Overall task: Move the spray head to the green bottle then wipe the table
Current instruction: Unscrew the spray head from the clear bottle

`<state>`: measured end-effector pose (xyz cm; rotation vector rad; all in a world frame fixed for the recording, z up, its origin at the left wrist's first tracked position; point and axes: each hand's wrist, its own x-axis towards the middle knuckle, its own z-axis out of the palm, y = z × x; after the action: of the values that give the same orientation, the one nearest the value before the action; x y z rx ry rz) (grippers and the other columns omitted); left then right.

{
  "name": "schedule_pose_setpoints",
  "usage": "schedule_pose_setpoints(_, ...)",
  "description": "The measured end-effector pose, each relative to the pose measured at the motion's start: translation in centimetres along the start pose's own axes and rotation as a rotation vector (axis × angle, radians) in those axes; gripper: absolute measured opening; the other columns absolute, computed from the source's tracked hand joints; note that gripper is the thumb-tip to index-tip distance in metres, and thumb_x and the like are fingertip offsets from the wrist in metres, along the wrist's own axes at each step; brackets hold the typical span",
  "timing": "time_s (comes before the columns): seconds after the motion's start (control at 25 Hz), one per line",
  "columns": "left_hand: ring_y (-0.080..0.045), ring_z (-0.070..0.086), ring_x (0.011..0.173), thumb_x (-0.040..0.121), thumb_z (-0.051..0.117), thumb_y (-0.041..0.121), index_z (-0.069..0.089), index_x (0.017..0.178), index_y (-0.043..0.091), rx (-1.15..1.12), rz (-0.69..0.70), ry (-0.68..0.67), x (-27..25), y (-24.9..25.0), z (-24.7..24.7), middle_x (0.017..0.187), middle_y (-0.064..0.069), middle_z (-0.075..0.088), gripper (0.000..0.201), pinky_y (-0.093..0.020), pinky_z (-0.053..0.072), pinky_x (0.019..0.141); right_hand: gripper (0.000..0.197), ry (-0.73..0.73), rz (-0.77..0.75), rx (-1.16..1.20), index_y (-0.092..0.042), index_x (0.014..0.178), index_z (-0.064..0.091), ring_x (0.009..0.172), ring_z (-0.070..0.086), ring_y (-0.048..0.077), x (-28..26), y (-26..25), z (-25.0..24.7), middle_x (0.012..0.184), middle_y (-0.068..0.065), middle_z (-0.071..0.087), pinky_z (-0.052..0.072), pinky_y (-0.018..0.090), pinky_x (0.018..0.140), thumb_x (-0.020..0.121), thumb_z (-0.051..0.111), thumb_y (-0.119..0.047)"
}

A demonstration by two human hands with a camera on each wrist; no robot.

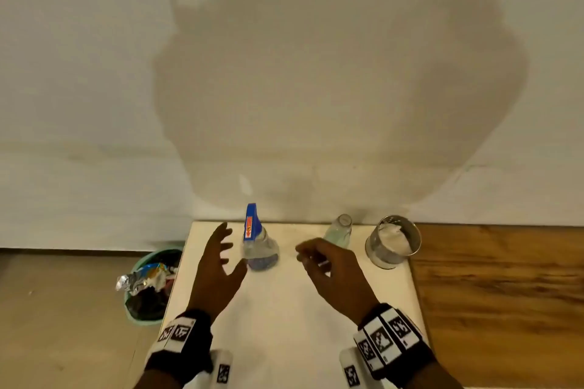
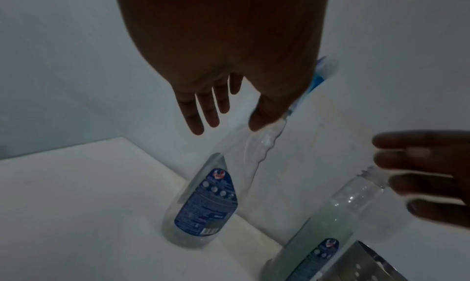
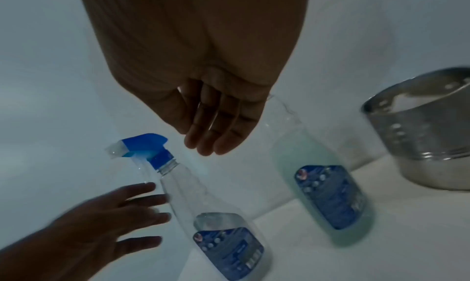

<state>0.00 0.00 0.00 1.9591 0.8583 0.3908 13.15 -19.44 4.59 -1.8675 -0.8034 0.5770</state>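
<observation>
A clear bottle (image 1: 260, 251) (image 2: 203, 201) (image 3: 216, 221) stands on the white table (image 1: 284, 309) near its far edge, with the blue spray head (image 1: 252, 221) (image 3: 147, 148) on its neck. To its right stands the green bottle (image 1: 337, 232) (image 2: 328, 223) (image 3: 320, 184), with no cap on its neck. My left hand (image 1: 218, 265) (image 2: 223, 112) hovers open just left of the clear bottle, fingers spread, touching nothing. My right hand (image 1: 322, 265) (image 3: 211, 138) hangs between the two bottles, fingers loosely bent, holding nothing.
A perforated metal cup (image 1: 393, 241) (image 3: 419, 132) with a white cloth (image 1: 395, 238) inside stands at the table's far right corner. A green bin (image 1: 148, 287) full of rubbish sits on the floor to the left. A wooden surface (image 1: 505, 294) adjoins on the right. A wall rises behind.
</observation>
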Motion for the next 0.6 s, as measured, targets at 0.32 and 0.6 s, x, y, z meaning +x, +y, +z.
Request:
schedule_pose_setpoints(0.32,-0.023,0.058,0.109,0.086,0.065,0.018,0.051,0.128,0.013,-0.035,0.050,0.034,1.3,-2.0,4.5,0.119,-0.005,0.063,0.045,-0.031,0.046,0.092,0.047,0.155,-0.189,0.010,-0.022,0.127,0.054,0.104,0.058,0.005,4.6,1.7,8.4,0.121,-0.009,0.063,0.052,0.022,0.087,0.084,0.071,-0.022)
schedule_pose_setpoints(0.6,-0.011,0.055,0.093,0.086,0.064,0.026,0.051,0.125,0.016,-0.056,0.150,0.067,-4.3,-4.3,4.5,0.104,0.006,0.061,0.043,-0.022,0.039,0.083,0.037,0.240,-0.196,-0.022,-0.022,0.113,0.064,0.091,0.063,0.009,0.4,2.1,10.9,0.105,-0.009,0.070,0.057,0.029,0.078,0.079,0.077,-0.029)
